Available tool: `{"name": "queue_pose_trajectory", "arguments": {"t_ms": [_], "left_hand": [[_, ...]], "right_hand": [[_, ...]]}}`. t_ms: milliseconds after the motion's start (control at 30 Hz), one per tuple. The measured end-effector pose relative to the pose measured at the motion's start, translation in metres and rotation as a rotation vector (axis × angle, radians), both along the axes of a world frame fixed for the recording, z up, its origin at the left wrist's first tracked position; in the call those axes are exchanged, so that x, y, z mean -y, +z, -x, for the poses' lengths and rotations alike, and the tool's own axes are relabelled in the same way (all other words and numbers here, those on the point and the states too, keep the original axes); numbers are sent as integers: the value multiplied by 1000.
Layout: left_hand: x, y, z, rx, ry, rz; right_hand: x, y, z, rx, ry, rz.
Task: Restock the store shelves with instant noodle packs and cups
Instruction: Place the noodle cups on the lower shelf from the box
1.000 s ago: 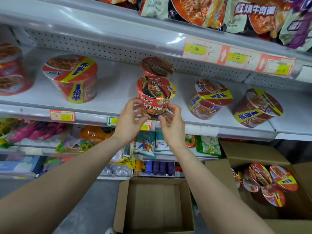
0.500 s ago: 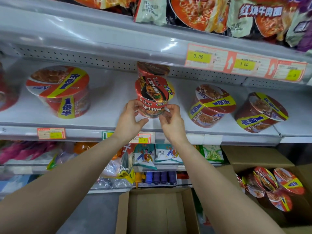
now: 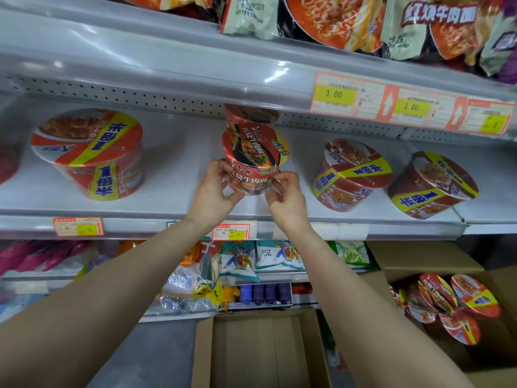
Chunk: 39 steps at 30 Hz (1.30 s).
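A red instant noodle cup (image 3: 253, 161) stands on the white middle shelf (image 3: 173, 191), tilted slightly toward me. My left hand (image 3: 214, 189) grips its lower left side and my right hand (image 3: 285, 196) pinches its lower right side. A second red cup (image 3: 250, 115) stands right behind it, half hidden under the upper shelf's edge. Wide red-and-yellow noodle bowls sit on the same shelf: one at the left (image 3: 91, 152), two tilted ones at the right (image 3: 351, 175) (image 3: 432, 184).
Noodle packs (image 3: 335, 18) line the top shelf above price tags (image 3: 334, 93). Snack bags (image 3: 240, 259) fill the lower shelf. An empty open cardboard box (image 3: 260, 348) stands on the floor below my arms. Another box (image 3: 425, 256) at the right holds several noodle bowls (image 3: 453, 306).
Both hands have pushed the front cup a little deeper onto the shelf, close against the cup behind. The camera has moved nearer to the shelf.
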State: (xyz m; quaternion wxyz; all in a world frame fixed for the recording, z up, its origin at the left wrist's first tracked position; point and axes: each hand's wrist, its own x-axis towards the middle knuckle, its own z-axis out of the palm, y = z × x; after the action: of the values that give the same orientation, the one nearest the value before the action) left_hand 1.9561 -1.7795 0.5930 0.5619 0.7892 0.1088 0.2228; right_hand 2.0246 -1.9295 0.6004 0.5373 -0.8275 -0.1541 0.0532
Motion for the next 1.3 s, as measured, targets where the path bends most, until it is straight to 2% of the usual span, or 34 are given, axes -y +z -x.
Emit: {"name": "queue_pose_trajectory", "arguments": {"t_ms": [600,800,1000,1300], "left_hand": [[22,7,26,-117,83,-51],[32,8,35,-129,243,-165],[73,28,45,-89,339,-159],[191,54,27,-34,245,-179]], "right_hand": [[19,9,22,-114,56,26],[40,22,31,-101,92,42],[85,36,36,-52,196,52],[197,61,13,30,276,32]]}}
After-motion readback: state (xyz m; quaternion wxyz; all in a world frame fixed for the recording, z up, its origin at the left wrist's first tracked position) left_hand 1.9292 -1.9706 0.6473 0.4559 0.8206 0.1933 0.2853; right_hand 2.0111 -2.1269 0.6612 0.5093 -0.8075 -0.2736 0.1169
